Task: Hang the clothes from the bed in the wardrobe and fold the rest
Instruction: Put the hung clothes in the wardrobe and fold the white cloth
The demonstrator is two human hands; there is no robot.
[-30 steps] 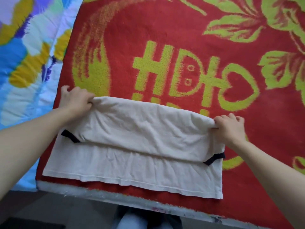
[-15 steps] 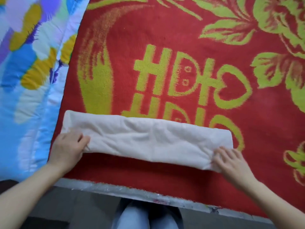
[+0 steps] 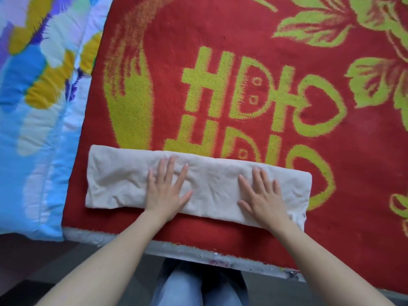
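A cream garment (image 3: 212, 182), folded into a long narrow strip, lies across the near part of the bed on a red blanket (image 3: 220, 62) with yellow-green patterns. My left hand (image 3: 166, 187) lies flat on the strip left of its middle, fingers straight and spread. My right hand (image 3: 262, 195) presses flat on the strip's right part, fingers straight. Neither hand grips the cloth.
A blue, yellow and white quilt (image 3: 39, 107) covers the bed to the left of the blanket. The bed's pale front edge (image 3: 181, 248) runs just below the garment, with dark floor and my jeans-clad knees (image 3: 198, 288) beneath.
The garment's top part was folded down toward me into a narrow strip. Both hands let go of its ends and moved inward to lie flat on top of it.
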